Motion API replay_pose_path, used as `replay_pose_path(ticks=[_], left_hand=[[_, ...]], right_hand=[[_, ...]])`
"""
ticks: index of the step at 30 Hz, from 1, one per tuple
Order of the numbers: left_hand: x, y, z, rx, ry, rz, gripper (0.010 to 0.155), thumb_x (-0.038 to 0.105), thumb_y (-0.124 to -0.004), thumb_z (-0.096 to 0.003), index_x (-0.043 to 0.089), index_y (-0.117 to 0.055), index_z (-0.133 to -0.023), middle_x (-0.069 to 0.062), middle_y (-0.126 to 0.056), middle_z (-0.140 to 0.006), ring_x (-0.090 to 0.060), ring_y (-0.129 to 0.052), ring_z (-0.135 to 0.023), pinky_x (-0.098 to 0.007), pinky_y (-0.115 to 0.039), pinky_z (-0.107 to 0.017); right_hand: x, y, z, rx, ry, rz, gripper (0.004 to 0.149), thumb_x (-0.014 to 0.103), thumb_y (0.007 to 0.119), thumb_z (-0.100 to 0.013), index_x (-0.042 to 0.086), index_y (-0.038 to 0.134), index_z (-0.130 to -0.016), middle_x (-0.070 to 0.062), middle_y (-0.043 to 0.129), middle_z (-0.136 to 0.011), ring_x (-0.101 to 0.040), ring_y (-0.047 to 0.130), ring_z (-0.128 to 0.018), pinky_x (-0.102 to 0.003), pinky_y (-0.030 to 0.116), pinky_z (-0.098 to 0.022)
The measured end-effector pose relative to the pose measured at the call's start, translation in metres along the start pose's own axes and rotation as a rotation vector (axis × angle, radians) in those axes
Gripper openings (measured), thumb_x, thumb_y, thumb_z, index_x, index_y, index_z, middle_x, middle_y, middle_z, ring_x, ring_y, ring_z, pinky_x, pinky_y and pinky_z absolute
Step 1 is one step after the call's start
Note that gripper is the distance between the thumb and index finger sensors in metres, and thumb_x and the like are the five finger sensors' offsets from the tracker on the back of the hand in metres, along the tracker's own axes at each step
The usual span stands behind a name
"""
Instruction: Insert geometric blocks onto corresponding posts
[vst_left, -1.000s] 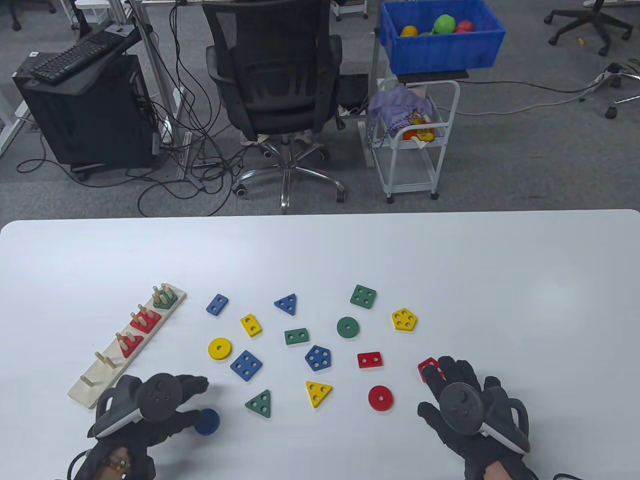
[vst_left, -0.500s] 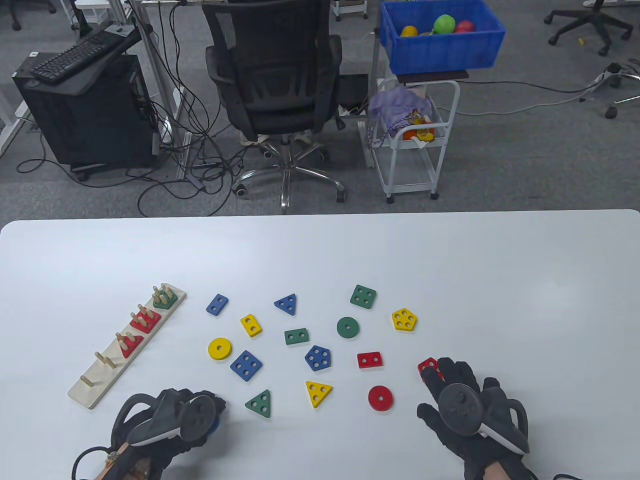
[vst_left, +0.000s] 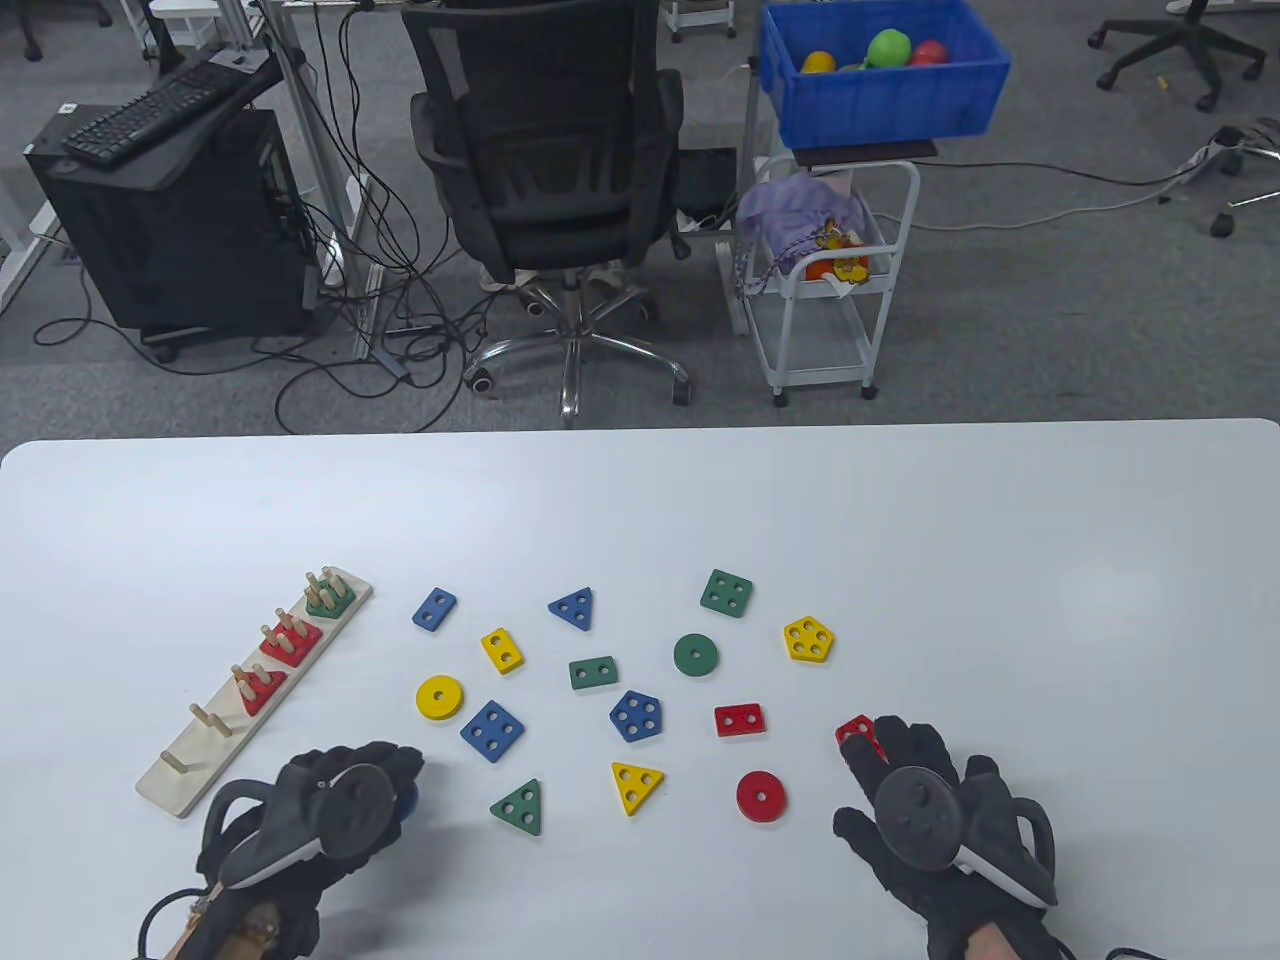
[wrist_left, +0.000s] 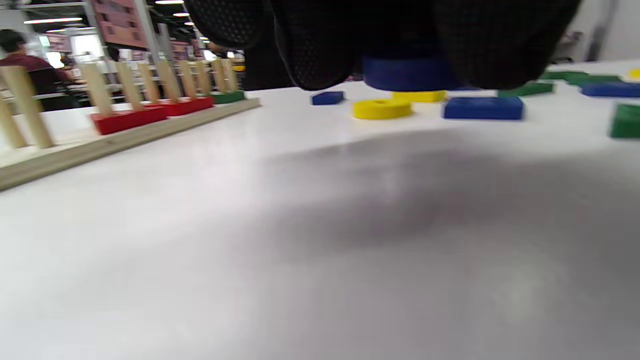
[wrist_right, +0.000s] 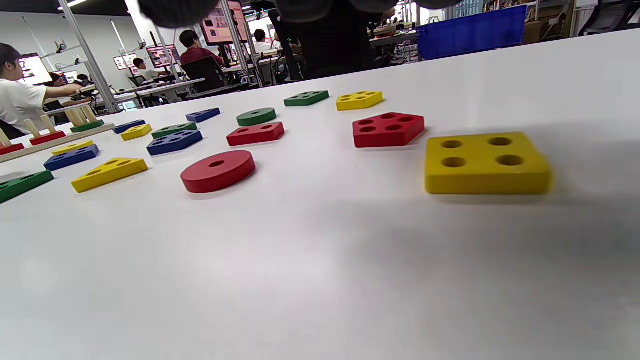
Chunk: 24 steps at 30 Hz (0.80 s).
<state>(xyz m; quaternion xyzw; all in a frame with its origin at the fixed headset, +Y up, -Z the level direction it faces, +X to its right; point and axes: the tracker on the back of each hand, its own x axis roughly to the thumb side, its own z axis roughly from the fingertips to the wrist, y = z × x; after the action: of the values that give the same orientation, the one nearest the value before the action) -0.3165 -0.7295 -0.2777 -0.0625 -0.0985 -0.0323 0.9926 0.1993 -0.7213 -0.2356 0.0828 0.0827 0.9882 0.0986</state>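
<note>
The wooden peg board (vst_left: 160, 783) lies at the left with a green pentagon (vst_left: 330, 598), a red square (vst_left: 290, 643) and a red triangle (vst_left: 262, 688) on its posts; the near posts (vst_left: 210, 720) are bare. My left hand (vst_left: 398, 775) grips a blue round block (vst_left: 409, 799), seen held off the table in the left wrist view, blue round block (wrist_left: 407, 74) between the fingers (wrist_left: 320, 45). My right hand (vst_left: 900, 760) lies spread beside a red pentagon (vst_left: 856, 735). A yellow square block (wrist_right: 485, 162) sits below it, hidden in the table view.
Loose blocks are scattered mid-table: a green triangle (vst_left: 519, 806), yellow triangle (vst_left: 635, 786), red disc (vst_left: 761, 796), red rectangle (vst_left: 740, 720), blue square (vst_left: 492, 731), yellow disc (vst_left: 439, 697) and several more. An office chair (vst_left: 550, 150) and a cart (vst_left: 820, 290) stand beyond the far edge.
My left hand closed over the blue round block, picked it up, and moved it up and left toward the board's near end. The right hand stayed still.
</note>
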Motion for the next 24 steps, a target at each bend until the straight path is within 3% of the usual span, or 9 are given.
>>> replay_pose_path(ticks=[8,14,24], left_hand=[[-0.089,0.016,0.016,0.104,0.392,0.146,0.067,0.050,-0.087,-0.0410,0.041,-0.061,-0.103,0.011,-0.069,-0.112,-0.018,-0.076,-0.102,-0.051,-0.061,-0.079],[-0.129,0.016,0.030,0.096,0.620,0.122,0.068,0.050,-0.087,-0.0415,0.040,-0.061,-0.103,0.010,-0.069,-0.112,-0.019,-0.075,-0.104,-0.053,-0.060,-0.079],[-0.140,-0.002,0.025,0.063,0.680,0.079,0.066,0.049,-0.082,-0.0444,0.042,-0.056,-0.104,0.012,-0.063,-0.115,-0.019,-0.071,-0.106,-0.053,-0.057,-0.081]], right_hand=[[0.000,0.000,0.000,0.004,0.001,0.000,0.067,0.053,0.058,-0.052,0.019,0.041,-0.107,-0.022,0.033,-0.113,-0.051,0.036,-0.103,-0.081,0.032,-0.062],[0.000,0.000,0.000,0.001,0.000,-0.002,0.067,0.053,0.058,-0.052,0.019,0.041,-0.107,-0.022,0.033,-0.113,-0.051,0.036,-0.103,-0.081,0.032,-0.062],[-0.001,0.000,0.000,0.001,-0.003,-0.002,0.067,0.053,0.058,-0.052,0.019,0.041,-0.107,-0.022,0.033,-0.113,-0.051,0.036,-0.103,-0.081,0.032,-0.062]])
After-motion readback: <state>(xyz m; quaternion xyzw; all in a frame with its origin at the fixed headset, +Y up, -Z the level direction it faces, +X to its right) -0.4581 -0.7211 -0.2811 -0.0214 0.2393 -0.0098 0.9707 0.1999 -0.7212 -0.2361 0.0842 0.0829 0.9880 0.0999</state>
